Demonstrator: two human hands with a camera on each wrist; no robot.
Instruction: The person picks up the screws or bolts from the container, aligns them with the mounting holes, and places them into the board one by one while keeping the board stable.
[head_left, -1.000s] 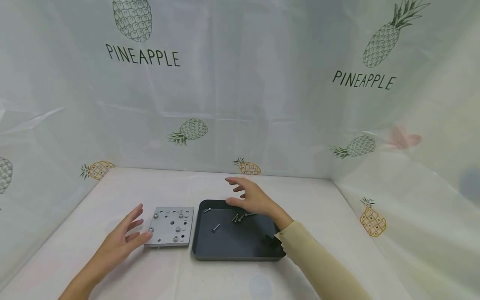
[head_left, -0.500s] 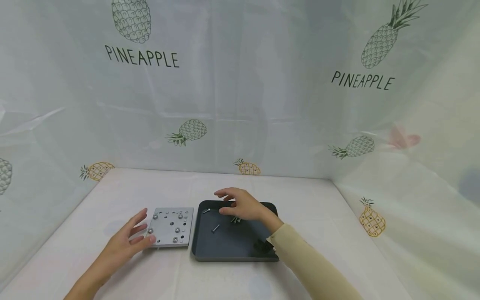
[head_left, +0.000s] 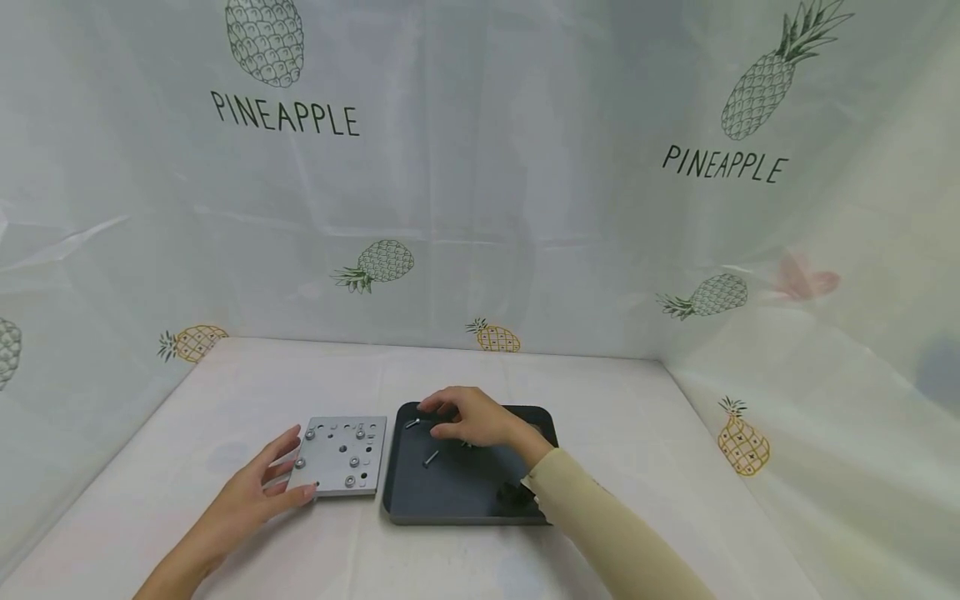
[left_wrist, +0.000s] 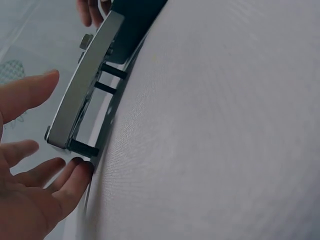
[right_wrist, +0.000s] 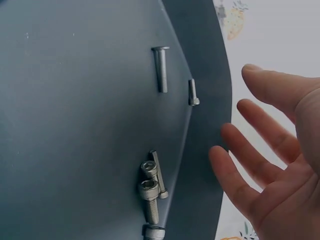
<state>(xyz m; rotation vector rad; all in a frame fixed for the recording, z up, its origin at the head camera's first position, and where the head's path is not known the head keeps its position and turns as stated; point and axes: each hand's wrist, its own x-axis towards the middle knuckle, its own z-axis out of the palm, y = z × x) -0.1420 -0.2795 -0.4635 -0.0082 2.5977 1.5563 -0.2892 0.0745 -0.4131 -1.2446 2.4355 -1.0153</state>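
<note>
A square silver metal plate with holes and several screw heads sits left of a dark grey tray. In the left wrist view the plate stands raised on short dark legs. My left hand is at its left front corner, fingers spread, thumb tip overlapping the front edge. Over the back of the tray hovers my right hand, fingers loosely bent and nothing between them. One bolt lies mid-tray and a small bolt near the back left corner. In the right wrist view several socket-head bolts lie clustered together.
A white cloth-covered table lies under everything. Behind it hangs a pale curtain printed with pineapples. A small dark object shows beside the right sleeve, over the tray.
My right hand has moved left and lower over the tray, toward the back left bolt. My left hand has shifted slightly right, closer around the plate's corner. Plate and tray stay put.
</note>
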